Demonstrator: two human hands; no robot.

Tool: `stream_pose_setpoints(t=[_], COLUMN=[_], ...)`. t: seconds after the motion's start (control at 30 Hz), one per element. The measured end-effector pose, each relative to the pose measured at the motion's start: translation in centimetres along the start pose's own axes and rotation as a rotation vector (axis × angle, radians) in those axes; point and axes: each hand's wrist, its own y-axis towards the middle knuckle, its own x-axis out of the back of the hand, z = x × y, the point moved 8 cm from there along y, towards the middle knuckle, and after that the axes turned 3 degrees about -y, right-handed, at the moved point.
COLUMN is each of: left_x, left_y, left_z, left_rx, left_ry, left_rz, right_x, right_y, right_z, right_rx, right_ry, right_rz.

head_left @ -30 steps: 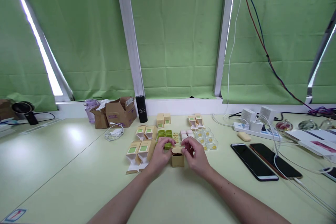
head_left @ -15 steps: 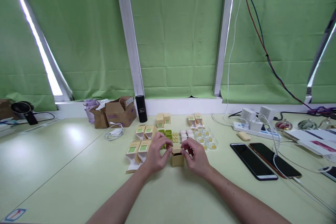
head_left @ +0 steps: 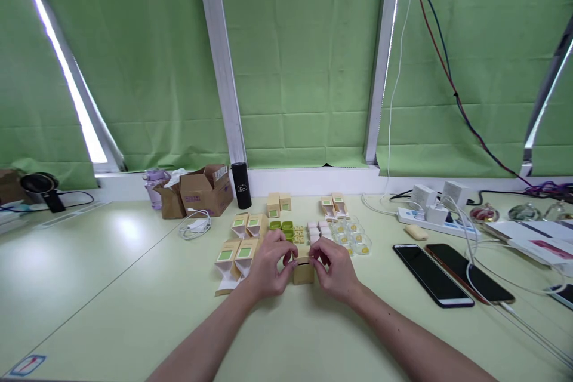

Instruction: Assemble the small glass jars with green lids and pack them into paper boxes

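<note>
A small kraft cardboard box (head_left: pixel 304 274) stands on the table between my hands, its top flap folded almost down over a dark slit. My left hand (head_left: pixel 273 264) pinches the flap's left end with thumb and forefinger. At the right end, my right hand (head_left: pixel 333 265) pinches the same box's edge. Just beyond the box sit green pieces (head_left: pixel 287 227), small yellow blocks (head_left: pixel 298 234), pinkish-white pieces (head_left: pixel 314 230) and clear cups with yellow centres (head_left: pixel 353 233). Left of my left hand are several kraft boxes with green labels (head_left: pixel 225 255), their flaps open.
Two closed kraft boxes (head_left: pixel 273 205) and two open ones (head_left: pixel 328 208) stand at the back. Phones (head_left: pixel 432 274), a power strip (head_left: pixel 441 224) and white cables lie on the right. A large carton (head_left: pixel 206 191) and a black tumbler (head_left: pixel 241 186) are back left.
The box's top flap has come down, narrowing the dark opening to a slit. My left hand has moved slightly right and lower along with it; my right hand has barely shifted.
</note>
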Motion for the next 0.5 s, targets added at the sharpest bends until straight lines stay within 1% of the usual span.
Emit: stream_pose_setpoints(t=[0.23,0.5], left_x=[0.04,-0.08], left_y=[0.04,-0.13], left_z=[-0.40,-0.39], left_rx=[-0.007,-0.028], left_ry=[0.007,0.023], left_rz=[-0.009,-0.013], right_x=[-0.02,0.08], right_y=[-0.09,-0.09], right_z=[-0.12,0.15], right_rx=[-0.006,0.017], right_ry=[0.011,-0.005], right_rz=[0.001,-0.009])
